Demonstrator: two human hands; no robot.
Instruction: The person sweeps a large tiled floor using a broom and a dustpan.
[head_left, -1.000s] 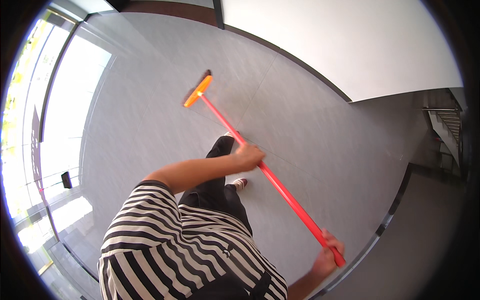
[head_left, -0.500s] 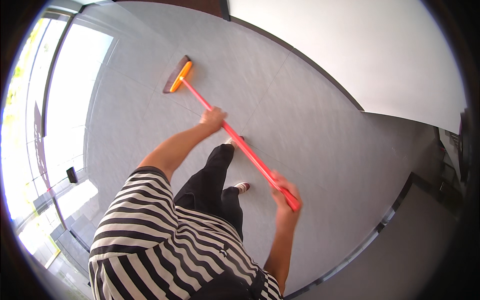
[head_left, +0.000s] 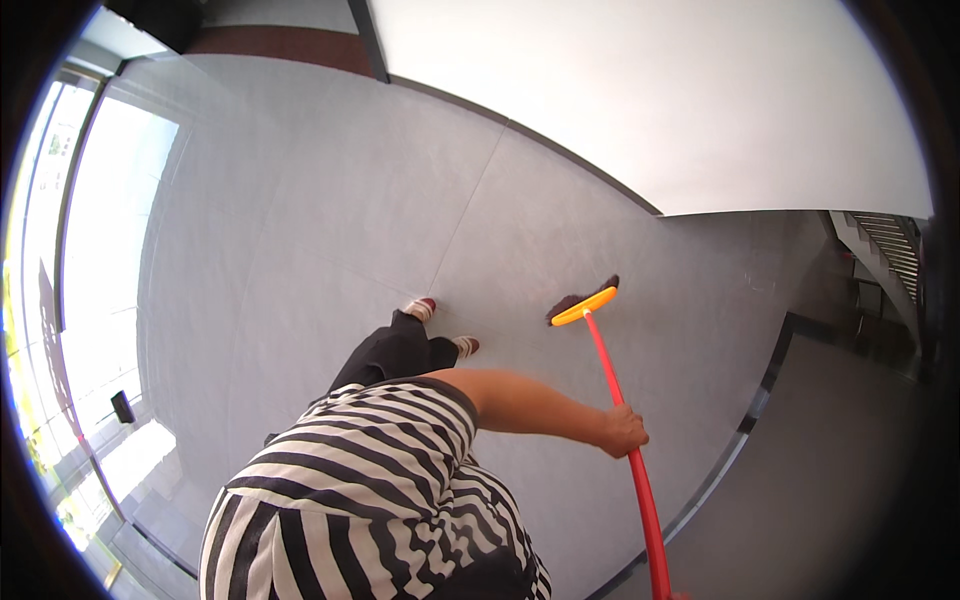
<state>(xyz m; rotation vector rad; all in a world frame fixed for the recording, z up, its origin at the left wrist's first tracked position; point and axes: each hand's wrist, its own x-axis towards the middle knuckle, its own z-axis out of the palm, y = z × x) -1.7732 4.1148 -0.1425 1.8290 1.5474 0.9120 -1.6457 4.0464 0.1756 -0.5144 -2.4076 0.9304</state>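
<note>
Head view: one hand on broom, head drawn in near our feet

We see grey tiled floor (head_left: 330,200) filling most of the frame, well beyond the hand on every side. White wall (head_left: 650,90) stands far ahead of the hand. Our striped shirt (head_left: 350,490) sits left of and below the hand. Red broom handle (head_left: 625,440) runs from below the hand, through it, and up ahead to the orange broom head (head_left: 585,306), which rests on the floor with dark bristles (head_left: 570,300) just behind. Left hand (head_left: 622,432) is wrapped tight around the handle mid-shaft, arm stretched out. Right hand: only a sliver at the bottom edge by the handle's end; we cannot tell its grip. Shoes (head_left: 440,328) sit left of the broom head, near it.
</note>
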